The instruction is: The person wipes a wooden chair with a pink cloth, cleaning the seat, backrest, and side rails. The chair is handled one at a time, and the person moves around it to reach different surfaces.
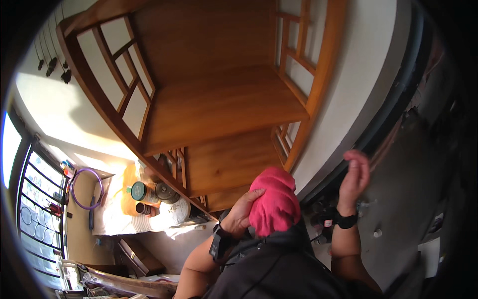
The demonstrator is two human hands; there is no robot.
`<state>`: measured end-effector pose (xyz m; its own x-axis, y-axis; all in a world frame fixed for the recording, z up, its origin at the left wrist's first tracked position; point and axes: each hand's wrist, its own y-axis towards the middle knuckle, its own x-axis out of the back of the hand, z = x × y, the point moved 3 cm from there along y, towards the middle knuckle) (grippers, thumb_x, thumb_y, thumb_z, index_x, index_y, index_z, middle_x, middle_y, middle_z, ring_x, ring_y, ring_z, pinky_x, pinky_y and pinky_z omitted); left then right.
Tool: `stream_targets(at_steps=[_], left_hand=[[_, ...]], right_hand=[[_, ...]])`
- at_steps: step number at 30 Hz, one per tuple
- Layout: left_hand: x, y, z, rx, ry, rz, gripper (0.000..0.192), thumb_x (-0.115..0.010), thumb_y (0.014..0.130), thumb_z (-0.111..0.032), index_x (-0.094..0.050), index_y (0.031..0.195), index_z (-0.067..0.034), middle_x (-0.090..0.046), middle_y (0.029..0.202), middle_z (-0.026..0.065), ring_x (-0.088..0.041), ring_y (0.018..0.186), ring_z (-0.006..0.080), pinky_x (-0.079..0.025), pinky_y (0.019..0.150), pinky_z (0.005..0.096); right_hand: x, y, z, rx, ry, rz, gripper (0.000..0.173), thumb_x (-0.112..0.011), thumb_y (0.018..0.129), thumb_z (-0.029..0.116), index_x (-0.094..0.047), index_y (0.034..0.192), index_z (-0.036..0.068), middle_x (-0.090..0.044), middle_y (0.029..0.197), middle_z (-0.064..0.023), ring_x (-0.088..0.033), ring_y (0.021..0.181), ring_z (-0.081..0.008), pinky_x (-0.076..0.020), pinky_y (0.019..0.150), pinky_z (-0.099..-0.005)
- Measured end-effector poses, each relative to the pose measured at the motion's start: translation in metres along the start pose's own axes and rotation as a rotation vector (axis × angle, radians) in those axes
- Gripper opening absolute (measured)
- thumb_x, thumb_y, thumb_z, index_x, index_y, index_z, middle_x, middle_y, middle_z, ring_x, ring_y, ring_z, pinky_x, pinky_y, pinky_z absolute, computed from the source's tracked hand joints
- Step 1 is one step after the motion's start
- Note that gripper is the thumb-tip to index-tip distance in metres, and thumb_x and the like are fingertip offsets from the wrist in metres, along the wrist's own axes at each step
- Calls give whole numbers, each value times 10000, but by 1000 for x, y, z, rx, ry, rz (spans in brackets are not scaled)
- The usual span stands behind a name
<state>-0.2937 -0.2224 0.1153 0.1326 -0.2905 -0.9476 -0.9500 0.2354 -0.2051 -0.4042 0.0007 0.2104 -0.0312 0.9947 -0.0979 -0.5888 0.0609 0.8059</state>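
Observation:
My left hand (pixel 242 211) grips a bunched pink cloth (pixel 274 202) in front of my torso, with the thumb pressed on the cloth's upper left side. Off to the right, my right hand (pixel 354 177) is raised apart from the cloth, its fingers curled and nothing seen in them. Each wrist wears a black band. Beyond the cloth stands a wooden shelf unit (pixel 224 108) with lattice side panels; the shelf boards that show are bare.
At the left, a striped cloth-covered surface (pixel 106 220) bears a green-lidded jar (pixel 139 191), a round white container (pixel 175 212) and other jars. A purple hoop (pixel 75 187) hangs near a barred window (pixel 41 213). Small items lie on the dark floor at right.

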Motion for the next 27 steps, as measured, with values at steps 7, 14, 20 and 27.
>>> stream_targets(at_steps=[7, 14, 20, 27], left_hand=[[-149, -31, -94, -614, 360, 198, 439, -392, 949, -236, -368, 1308, 15, -452, 1319, 206, -466, 1202, 338, -372, 1032, 472], [-227, 20, -224, -1127, 836, 142, 363, -411, 937, -172, -462, 1229, 38, -567, 1161, 180, -568, 1047, 291, -466, 917, 413], [-200, 95, -267, -630, 1093, 37, 297, -492, 906, -168, -529, 1143, 5, -620, 1044, 111, -609, 920, 216, -515, 788, 352], [-204, 42, -236, -747, 2014, -389, 395, -571, 881, -158, -482, 1244, -30, -611, 1109, 87, -589, 989, 160, -487, 826, 288]], right_hand=[[33, 72, -15, 263, -254, -177, 204, -491, 900, 116, -501, 1075, 13, -470, 1220, -144, -452, 1144, -247, -350, 982, -372], [16, 89, -17, 487, -503, -194, 511, -587, 863, 321, -433, 1234, 6, -303, 1396, -263, -347, 1275, -407, -301, 1044, -476], [17, 90, -25, 498, -690, -138, 550, -618, 842, 392, -480, 1211, 9, -279, 1406, -278, -320, 1292, -424, -303, 1040, -494], [20, 85, -16, 458, -533, -125, 432, -585, 868, 292, -486, 1174, 4, -291, 1400, -278, -309, 1295, -434, -289, 1041, -508]])
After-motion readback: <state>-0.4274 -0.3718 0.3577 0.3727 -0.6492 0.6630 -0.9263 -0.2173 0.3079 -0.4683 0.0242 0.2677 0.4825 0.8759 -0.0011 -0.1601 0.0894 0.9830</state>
